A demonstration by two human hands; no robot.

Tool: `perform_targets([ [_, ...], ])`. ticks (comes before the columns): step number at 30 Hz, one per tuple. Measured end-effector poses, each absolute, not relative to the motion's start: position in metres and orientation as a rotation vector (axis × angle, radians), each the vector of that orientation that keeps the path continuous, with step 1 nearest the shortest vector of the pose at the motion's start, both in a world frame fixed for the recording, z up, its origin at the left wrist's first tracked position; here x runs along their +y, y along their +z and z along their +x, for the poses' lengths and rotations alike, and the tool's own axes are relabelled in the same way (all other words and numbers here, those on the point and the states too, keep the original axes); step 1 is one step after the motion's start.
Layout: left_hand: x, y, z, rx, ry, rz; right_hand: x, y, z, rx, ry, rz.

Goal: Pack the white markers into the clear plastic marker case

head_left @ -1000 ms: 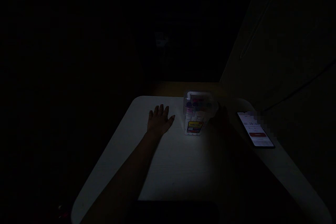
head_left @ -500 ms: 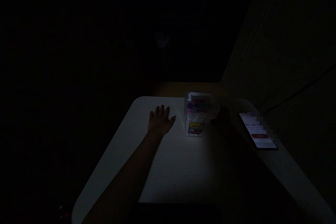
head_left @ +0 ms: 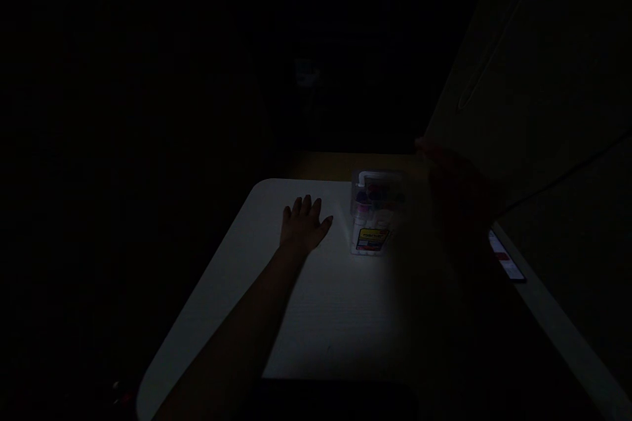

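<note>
My left hand (head_left: 305, 227) lies flat on the white table (head_left: 326, 316), fingers spread and holding nothing. To its right, apart from it, stands a clear plastic box of markers (head_left: 371, 227) with a white handle, a yellow label and dark and pink caps showing through. My right hand (head_left: 457, 174) is raised to the right of the box, apart from it. It is dark and smeared, so I cannot make out how its fingers are held.
A lit phone (head_left: 507, 260) lies at the table's right edge, partly covered by my right arm. A cable (head_left: 567, 171) runs along the wall on the right. Most of the room is very dark.
My right hand has moved up and away from the right side of the marker box, and the arm now hides part of the phone. My left hand stays in place.
</note>
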State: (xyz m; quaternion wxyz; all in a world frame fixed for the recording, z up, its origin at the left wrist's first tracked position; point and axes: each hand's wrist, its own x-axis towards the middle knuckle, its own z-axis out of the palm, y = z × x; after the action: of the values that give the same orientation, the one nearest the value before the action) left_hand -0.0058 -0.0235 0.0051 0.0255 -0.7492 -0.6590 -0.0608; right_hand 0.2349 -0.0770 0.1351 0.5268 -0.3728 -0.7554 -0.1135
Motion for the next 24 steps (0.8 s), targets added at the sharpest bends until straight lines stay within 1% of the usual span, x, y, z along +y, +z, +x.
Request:
perform_targets([
  [4,-0.023,0.005,-0.005,-2.041,-0.196,-2.31,-0.092,0.134,0.22,-1.856,-0.481,-0.598],
  [6,-0.023,0.005,-0.004,-2.032,-0.199,-2.308,-0.093,0.127,0.213,-1.895,-0.524,-0.526],
  [11,-0.023,0.005,-0.004,-2.033,-0.234,-2.326,-0.08,0.111,0.208,-1.859,-0.524,-0.535],
  [14,-0.022,0.005,-0.004,-2.03,-0.331,-2.356,-0.074,0.104,0.206,-1.813,-0.514,-0.576],
  [17,-0.021,0.008,-0.005,-1.906,-0.622,-2.535,-0.072,0.101,0.202,-1.798,-0.497,-0.603],
  [20,-0.024,0.01,-0.004,-1.509,-1.15,-2.926,-0.069,0.101,0.2,-1.807,-0.461,-0.611],
  [22,-0.027,0.01,-0.002,-1.283,-1.484,-3.049,-0.068,0.102,0.2,-1.827,-0.434,-0.625],
  [24,-0.032,0.011,0.002,-1.225,-1.604,-3.146,-0.066,0.103,0.2,-1.849,-0.418,-0.632],
])
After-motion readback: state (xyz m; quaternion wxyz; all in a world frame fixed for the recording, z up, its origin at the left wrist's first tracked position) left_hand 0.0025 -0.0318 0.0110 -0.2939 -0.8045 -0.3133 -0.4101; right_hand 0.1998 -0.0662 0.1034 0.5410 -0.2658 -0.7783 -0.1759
